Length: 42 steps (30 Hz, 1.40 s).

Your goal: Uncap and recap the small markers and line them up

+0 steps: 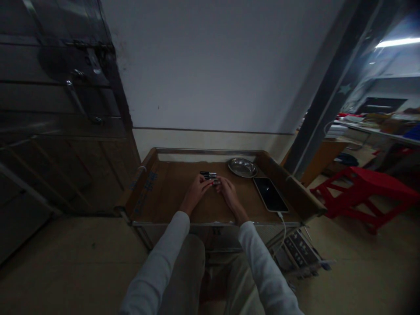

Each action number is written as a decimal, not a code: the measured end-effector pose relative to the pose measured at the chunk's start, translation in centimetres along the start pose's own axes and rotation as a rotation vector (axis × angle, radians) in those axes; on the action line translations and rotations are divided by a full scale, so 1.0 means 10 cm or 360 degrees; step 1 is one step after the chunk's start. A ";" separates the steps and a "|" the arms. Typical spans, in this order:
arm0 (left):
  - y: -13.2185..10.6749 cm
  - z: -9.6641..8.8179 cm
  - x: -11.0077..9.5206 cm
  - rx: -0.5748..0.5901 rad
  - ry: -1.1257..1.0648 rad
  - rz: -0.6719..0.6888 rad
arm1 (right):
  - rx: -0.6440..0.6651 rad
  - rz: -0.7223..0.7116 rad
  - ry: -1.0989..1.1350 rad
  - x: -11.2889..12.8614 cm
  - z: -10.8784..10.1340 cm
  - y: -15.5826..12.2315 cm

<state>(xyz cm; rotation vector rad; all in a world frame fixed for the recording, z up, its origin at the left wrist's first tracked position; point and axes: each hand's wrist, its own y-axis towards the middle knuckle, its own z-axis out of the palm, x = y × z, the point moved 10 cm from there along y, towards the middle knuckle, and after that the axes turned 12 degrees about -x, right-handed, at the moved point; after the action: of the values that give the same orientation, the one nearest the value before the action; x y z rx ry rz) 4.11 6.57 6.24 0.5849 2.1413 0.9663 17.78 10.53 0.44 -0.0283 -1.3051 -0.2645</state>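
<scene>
My left hand [196,189] and my right hand [229,191] meet over the middle of a brown-covered cart top [170,192]. The fingers of both are closed in a pinch on a slim, shiny pen-like object [215,182] that spans the gap between them. Its details are too small and dark to make out. Just beyond the fingertips lie several dark, silvery pen-like objects [208,174], side by side. My left fingers partly cover them.
A round metal dish [243,167] stands at the back right of the cart. In front of it lies a phone [271,194] with a white cable [284,225] hanging over the edge. Raised sides border the cart. A red stool [370,192] is at right, a metal door [55,78] at left.
</scene>
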 end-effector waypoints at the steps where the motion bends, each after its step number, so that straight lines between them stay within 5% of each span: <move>1: 0.00 0.02 -0.03 0.0011 -0.0024 0.0038 | 0.0024 0.0061 0.0064 -0.03 0.01 -0.01; 8: 0.04 -0.24 -0.06 -0.0302 -0.0115 -0.0079 | 0.0118 0.0345 0.0274 -0.14 0.07 -0.11; 14: 0.04 -0.23 -0.20 -0.0164 -0.0172 0.0028 | 0.0245 0.0409 0.0314 -0.14 0.16 -0.17; 18: 0.05 -0.25 -0.11 -0.0196 -0.0190 -0.0094 | 0.0336 0.0452 0.0308 -0.14 0.23 -0.21; 29: 0.00 -0.53 0.21 -0.0591 -0.0296 -0.0459 | 0.0075 0.0235 0.0297 -0.09 0.04 -0.06; 37: -0.08 -0.12 0.25 0.0000 -0.0410 -0.0556 | -0.0385 -0.0104 0.0211 -0.01 -0.32 0.09; 42: -0.16 0.03 0.30 0.0208 -0.0365 -0.0565 | -0.0476 -0.0235 0.0088 0.06 -0.42 0.10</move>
<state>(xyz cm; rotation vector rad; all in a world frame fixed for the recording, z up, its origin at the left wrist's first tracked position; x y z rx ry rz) 2.25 7.62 3.62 0.3407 2.0199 0.5420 22.08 10.66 -0.01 -0.1773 -1.2052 -0.5815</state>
